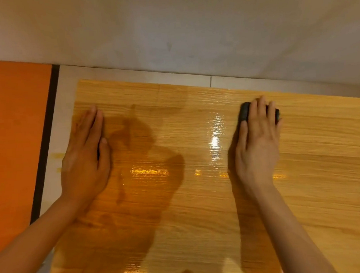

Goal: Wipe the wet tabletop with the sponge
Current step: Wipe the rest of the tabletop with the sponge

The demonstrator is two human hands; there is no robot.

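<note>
Fingers [257, 108] straight, pressing your sponge [243, 111] flat for wiping | left hand [85, 154] flat, bracing the tabletop [199, 198].

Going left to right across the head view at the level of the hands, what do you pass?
Orange panel → pale strip of floor → left hand, flat on the tabletop → wet glossy patch → right hand, fingers straight over the dark sponge → drier wood grain of the tabletop.
</note>
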